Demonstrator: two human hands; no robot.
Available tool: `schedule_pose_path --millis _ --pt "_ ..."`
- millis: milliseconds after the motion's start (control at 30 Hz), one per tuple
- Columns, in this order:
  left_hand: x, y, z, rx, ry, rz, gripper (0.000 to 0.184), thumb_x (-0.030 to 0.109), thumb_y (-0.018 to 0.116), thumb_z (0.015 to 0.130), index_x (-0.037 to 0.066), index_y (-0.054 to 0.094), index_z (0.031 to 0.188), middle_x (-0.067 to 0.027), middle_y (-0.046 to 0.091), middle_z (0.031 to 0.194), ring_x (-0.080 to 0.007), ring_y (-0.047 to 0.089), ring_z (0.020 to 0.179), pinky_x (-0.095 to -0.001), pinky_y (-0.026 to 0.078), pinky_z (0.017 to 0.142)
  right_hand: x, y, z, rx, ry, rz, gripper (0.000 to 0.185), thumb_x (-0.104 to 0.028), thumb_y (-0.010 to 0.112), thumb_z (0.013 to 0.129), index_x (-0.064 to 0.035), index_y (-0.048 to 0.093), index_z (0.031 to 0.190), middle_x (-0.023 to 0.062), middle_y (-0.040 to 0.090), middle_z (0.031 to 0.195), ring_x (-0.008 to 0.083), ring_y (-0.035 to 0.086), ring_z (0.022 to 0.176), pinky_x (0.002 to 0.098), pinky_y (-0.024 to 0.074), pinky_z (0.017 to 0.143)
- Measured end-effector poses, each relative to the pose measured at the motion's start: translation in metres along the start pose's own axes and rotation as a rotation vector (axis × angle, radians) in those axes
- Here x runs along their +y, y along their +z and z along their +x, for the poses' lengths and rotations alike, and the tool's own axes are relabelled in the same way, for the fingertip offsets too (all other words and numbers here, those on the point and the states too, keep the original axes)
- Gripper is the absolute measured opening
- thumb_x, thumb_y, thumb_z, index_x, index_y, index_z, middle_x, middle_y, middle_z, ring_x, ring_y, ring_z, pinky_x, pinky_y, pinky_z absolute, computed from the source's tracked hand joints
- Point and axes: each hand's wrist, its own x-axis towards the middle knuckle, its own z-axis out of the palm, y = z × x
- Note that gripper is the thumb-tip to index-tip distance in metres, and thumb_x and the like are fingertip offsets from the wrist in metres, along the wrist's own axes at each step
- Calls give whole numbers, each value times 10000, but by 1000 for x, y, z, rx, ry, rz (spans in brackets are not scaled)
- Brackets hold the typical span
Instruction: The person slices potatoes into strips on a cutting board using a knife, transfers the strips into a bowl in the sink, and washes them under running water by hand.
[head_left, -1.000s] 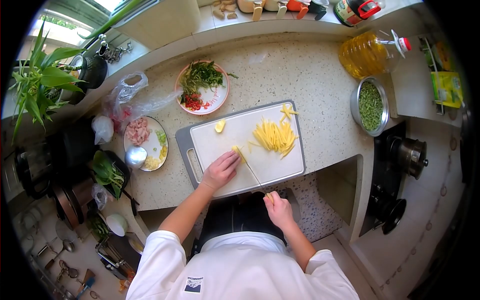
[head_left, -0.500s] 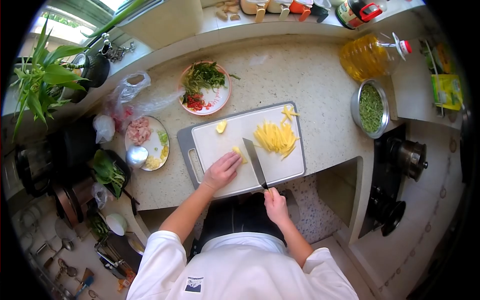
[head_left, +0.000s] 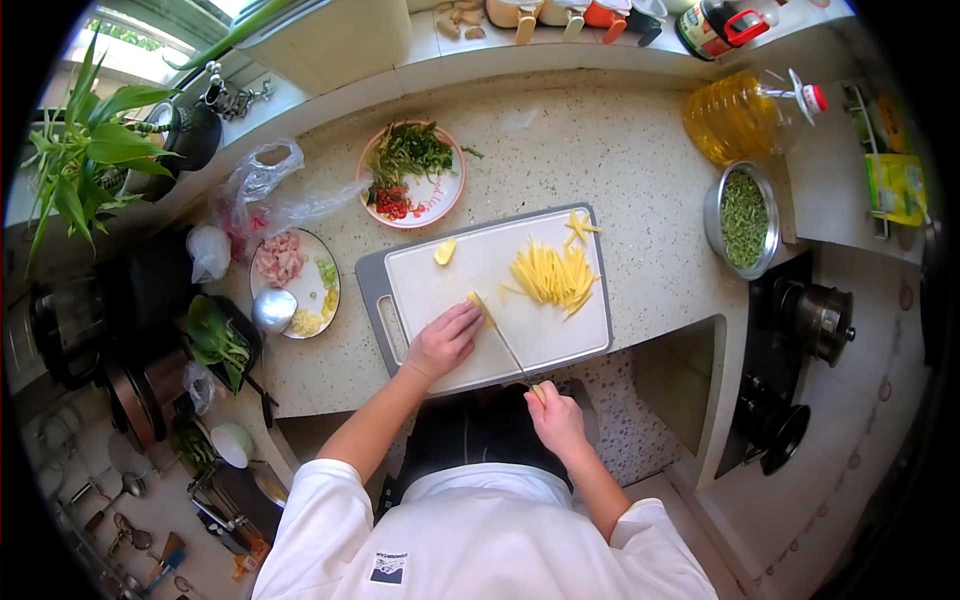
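My left hand (head_left: 446, 341) presses a pale yellow vegetable piece (head_left: 474, 298), possibly potato, onto the white, grey-edged cutting board (head_left: 420, 285), its fingers bent together over it. In my right hand (head_left: 557, 419) is the handle of a kitchen knife (head_left: 508, 346). The blade stands edge-down against the right side of the piece, close to my left fingertips. A pile of thin yellow strips (head_left: 555, 277) lies on the board's right half. Towards the far left of the board rests another yellow chunk (head_left: 445, 252).
Behind the board is a plate (head_left: 437, 209) of chopped greens and red chili. To the left, another plate (head_left: 325, 257) bears raw meat, chopped bits and a spoon (head_left: 273, 310). A metal bowl (head_left: 714, 222) of green shreds and an oil jug (head_left: 727, 117) stand at right.
The knife has swung left from the gap beside the strips to the yellow piece, its blade now upright rather than leaning flat. My left hand has hardly moved.
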Motion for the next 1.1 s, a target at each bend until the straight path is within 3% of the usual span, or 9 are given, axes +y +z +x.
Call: schedule_pose_path --millis 167,367,467,1100 --pt "-1 2 -1 -5 4 4 500 32 738 714 0 727 1213 -117 689 1276 -278 653 1225 -370 548 1071 -5 13 6 54 -9 -5 314 -367 580 1048 -63 566 970 221 678 752 483 667 734 562 510 629" --pt "1 0 -1 5 0 14 505 35 735 712 -10 718 1215 -135 684 1268 -292 654 1221 -378 553 1063 14 23 7 49 46 331 318 -331 551 1067 -32 562 959 246 641 747 495 650 741 546 495 627" --pt "1 1 -2 18 0 16 500 35 735 711 -21 716 1207 -140 682 1268 -296 652 1225 -377 555 1061 11 11 2 28 -2 187 297 -356 591 1043 -59 598 1035 248 686 804 488 674 793 555 530 663" --pt "-2 2 -3 10 -14 -25 506 28 737 706 -15 724 1209 -128 691 1269 -282 656 1229 -369 551 1069 -1 6 5 -27 15 60 326 -382 596 1037 -60 572 988 251 688 790 494 671 776 569 529 669"
